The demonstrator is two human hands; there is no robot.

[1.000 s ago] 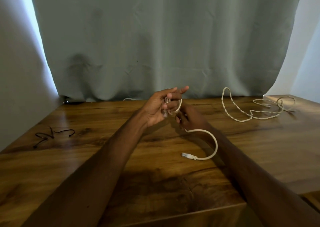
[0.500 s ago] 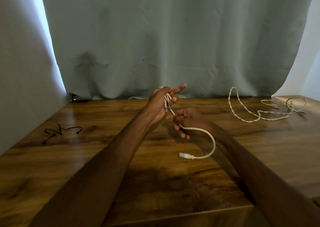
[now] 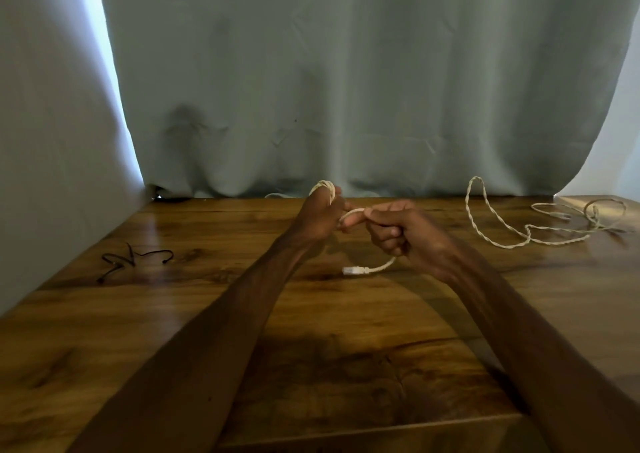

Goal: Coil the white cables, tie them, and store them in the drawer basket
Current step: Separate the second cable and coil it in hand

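the thin white cable (image 3: 323, 186) sits in a few loops round the curled fingers of the left hand (image 3: 320, 219), over the middle of the brown wooden table (image 3: 346, 366). the right hand (image 3: 407, 238) is fisted round the strand and hides part of it. the white plug end (image 3: 351, 271) pokes out below. a second twisted white cable (image 3: 502, 243) sprawls far right, and its tangle by the edge is hard to make out. a thin black cord (image 3: 133, 258) lies near the left edge.

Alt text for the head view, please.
Left hand holds a coiled white cable over a brown wooden table while right hand pinches its free length. A twisted white cable lies far right, thin black wires far left.
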